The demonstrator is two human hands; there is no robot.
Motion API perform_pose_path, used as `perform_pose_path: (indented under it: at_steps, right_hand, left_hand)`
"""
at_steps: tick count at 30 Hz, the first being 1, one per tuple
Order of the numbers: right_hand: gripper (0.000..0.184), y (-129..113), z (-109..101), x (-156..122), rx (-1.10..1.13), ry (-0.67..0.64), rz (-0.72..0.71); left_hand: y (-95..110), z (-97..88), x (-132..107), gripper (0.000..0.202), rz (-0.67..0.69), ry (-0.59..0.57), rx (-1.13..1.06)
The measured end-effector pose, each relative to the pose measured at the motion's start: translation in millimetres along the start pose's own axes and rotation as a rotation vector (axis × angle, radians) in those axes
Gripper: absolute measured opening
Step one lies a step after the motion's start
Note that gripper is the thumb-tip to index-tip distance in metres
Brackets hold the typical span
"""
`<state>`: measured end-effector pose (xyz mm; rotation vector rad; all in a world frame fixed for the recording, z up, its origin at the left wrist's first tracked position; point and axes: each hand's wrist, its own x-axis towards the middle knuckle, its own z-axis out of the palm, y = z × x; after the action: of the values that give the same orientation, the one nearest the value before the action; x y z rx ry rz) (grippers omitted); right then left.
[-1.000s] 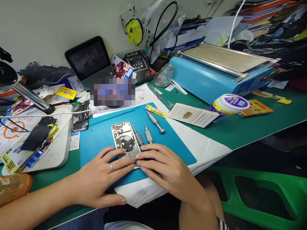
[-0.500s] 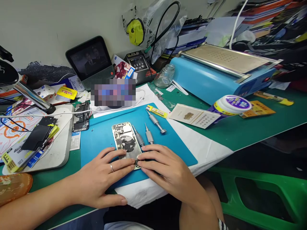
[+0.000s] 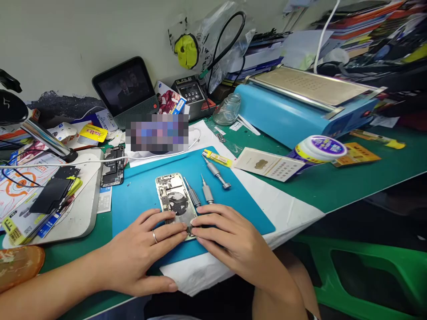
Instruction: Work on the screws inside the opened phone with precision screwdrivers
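An opened phone body (image 3: 177,202) lies on a blue mat (image 3: 133,200), its inner parts showing. My left hand (image 3: 150,246) lies over its lower left side; the fingers are stretched out with tips on the phone, and the thumb is spread away towards the table edge. A ring is on one finger. My right hand (image 3: 230,238) has its straightened fingertips on the phone's lower right edge. Whether a small part lies under those fingertips is hidden. Three small screwdrivers, including a grey one (image 3: 207,192) and a longer one (image 3: 217,173), lie just right of the phone.
Another opened phone (image 3: 112,166) lies left of the mat. A blue heating machine (image 3: 290,111), a white tub (image 3: 320,149) and a card (image 3: 268,163) stand to the right. A white cable (image 3: 80,159) crosses behind the mat. A tablet-like screen (image 3: 125,89) leans at the back.
The whole view has shifted slightly, with the scene sitting a little lower. Both hands keep nearly the same place on the phone.
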<state>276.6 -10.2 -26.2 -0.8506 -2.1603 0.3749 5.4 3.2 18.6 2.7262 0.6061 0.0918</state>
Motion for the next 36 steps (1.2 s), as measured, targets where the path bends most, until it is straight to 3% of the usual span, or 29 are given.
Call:
perform_pose_path:
  at_steps: [36]
  right_hand:
    - [0.015, -1.5, -1.9, 2.7, -0.025, 0.004, 0.011]
  left_hand:
    - [-0.1, -1.2, 1.7, 0.078, -0.005, -0.007, -0.019]
